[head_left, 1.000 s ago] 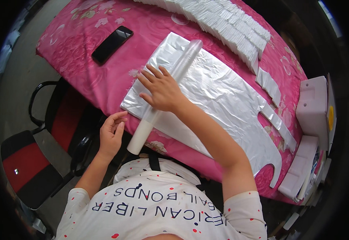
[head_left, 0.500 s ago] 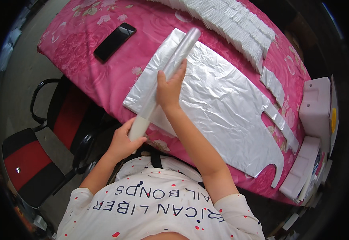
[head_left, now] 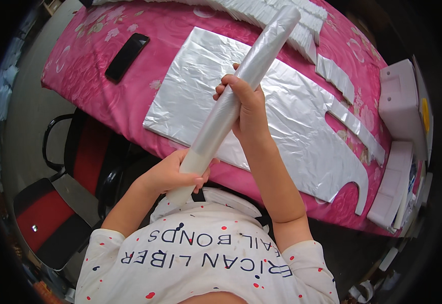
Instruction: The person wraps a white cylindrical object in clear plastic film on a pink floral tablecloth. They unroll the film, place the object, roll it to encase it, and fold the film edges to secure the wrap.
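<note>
A long roll of translucent plastic film (head_left: 221, 114), with a pale band toward its near end, is held slantwise above the table edge. My left hand (head_left: 182, 172) is closed round its lower end, near my body. Higher up, my right hand (head_left: 245, 101) wraps its fingers and thumb around the roll. Below it lies a flat stack of silvery-white plastic bags (head_left: 287, 131), wrinkled on top, with handle-like strips at its right side. The roll and my right arm hide part of that stack.
A black phone (head_left: 127, 57) lies on the pink floral tablecloth (head_left: 87, 66). Folded white bundles (head_left: 302, 43) line the far edge, with a smaller bundle (head_left: 335, 78) nearby. Pale plastic boxes (head_left: 399, 109) stand at the right. Black-and-red chairs (head_left: 49, 218) are at the left.
The roll has been lifted off the bag stack toward me and now hangs above it. My right hand has gone from resting on it to gripping round it.
</note>
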A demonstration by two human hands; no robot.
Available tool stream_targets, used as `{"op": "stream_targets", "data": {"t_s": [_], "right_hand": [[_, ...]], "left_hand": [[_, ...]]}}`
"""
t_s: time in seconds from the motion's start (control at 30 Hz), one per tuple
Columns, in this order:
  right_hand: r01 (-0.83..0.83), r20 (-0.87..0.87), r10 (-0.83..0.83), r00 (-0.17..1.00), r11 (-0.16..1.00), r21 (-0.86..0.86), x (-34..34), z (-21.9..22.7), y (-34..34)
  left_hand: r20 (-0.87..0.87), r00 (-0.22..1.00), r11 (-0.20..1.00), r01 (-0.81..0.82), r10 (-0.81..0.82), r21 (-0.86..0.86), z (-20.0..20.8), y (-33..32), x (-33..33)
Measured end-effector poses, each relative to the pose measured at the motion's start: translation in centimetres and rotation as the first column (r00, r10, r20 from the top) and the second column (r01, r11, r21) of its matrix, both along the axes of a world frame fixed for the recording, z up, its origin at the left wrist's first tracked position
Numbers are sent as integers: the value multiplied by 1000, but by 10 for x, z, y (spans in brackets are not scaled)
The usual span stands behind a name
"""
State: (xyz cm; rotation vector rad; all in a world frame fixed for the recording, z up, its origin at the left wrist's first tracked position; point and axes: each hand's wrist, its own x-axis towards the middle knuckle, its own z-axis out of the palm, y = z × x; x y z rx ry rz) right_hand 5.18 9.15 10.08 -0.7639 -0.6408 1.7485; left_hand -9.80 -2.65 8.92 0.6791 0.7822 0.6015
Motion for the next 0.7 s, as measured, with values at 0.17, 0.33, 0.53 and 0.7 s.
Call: {"op": "stream_targets", "data": {"t_s": [0.17,0.33,0.53,0.7], "right_hand": [[36,-117,-40,992,999,-40,17,-5,-19],[144,52,-140,989,985,-93,24,-41,-37],[133,135,-106,985,969,-207,27,-62,-51],[20,369,12,929,997,-81,45,-96,-49]], "left_hand": [[251,962,990,126,-108,-56,-23,-1,3],[-155,985,995,-56,69,88,-26,9,27],[-344,938,998,-49,36,-28,-42,8,38],[-457,886,995,35,-74,-94,-45,-2,25]]}}
